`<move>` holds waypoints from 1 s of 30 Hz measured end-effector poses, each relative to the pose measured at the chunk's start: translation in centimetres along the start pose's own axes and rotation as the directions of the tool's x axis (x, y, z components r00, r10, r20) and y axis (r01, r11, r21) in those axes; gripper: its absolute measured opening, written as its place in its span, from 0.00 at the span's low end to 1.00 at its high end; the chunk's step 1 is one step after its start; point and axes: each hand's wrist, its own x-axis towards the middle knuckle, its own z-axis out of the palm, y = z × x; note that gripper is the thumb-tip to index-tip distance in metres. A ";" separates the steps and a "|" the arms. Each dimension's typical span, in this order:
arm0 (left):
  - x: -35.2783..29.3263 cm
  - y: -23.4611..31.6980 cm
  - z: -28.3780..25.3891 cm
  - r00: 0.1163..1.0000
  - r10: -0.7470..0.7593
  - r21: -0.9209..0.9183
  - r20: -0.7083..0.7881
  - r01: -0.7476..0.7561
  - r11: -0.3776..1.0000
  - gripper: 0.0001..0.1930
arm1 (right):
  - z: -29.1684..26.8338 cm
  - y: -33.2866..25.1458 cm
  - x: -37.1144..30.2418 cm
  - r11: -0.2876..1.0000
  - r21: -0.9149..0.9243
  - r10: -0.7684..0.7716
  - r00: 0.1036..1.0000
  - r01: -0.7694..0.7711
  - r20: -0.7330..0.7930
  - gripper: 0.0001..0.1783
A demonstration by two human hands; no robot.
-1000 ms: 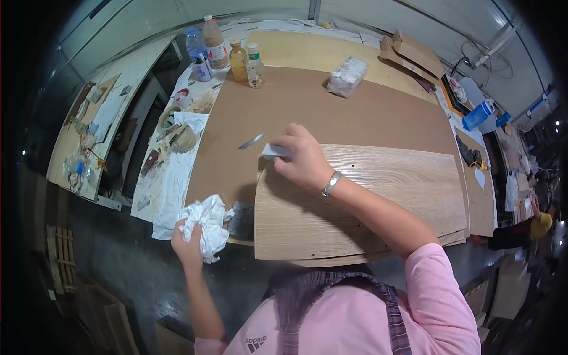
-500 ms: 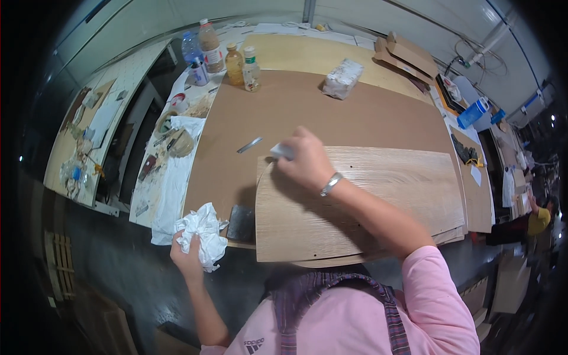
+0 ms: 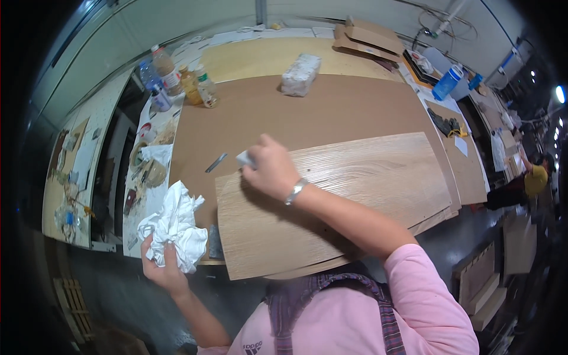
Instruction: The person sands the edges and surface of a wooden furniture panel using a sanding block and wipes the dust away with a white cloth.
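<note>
White pad (image 3: 244, 158) pinched in right hand (image 3: 272, 173) at oak-veneer panel (image 3: 349, 195) corner; left hand (image 3: 163, 266) clutches crumpled rag (image 3: 173, 228) beside. Wiping step; next, steady pressure along edge.

Pale oak panel (image 3: 349, 195), fine straight grain. Brown board (image 3: 307, 115) beneath. White crumpled cloth (image 3: 174, 228); small white piece (image 3: 244, 158). Pink sleeve (image 3: 426, 296), purple plaid apron straps (image 3: 355, 290). Silver wristband (image 3: 294, 192). Blue bottle (image 3: 445, 83).
</note>
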 end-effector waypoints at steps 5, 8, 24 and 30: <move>-0.2 1.6 1.3 0.985 0.129 0.087 0.115 -0.139 0.986 0.18 | -2.7 3.0 -0.7 0.999 -0.027 0.039 0.999 -0.039 -0.010 0.10; -0.2 2.1 1.9 0.980 0.148 0.117 0.132 -0.164 0.980 0.17 | -7.3 6.9 -1.7 0.985 -0.090 0.143 0.989 -0.146 -0.041 0.10; 0.5 7.3 6.8 0.956 0.226 0.118 0.188 -0.251 0.961 0.17 | -24.8 23.3 -8.3 0.839 -0.280 0.339 0.851 -0.466 -0.402 0.14; 0.6 10.2 11.8 0.910 0.202 0.012 0.361 -0.221 0.975 0.20 | -28.9 28.4 -9.2 0.731 -0.333 0.357 0.750 -0.596 -0.557 0.15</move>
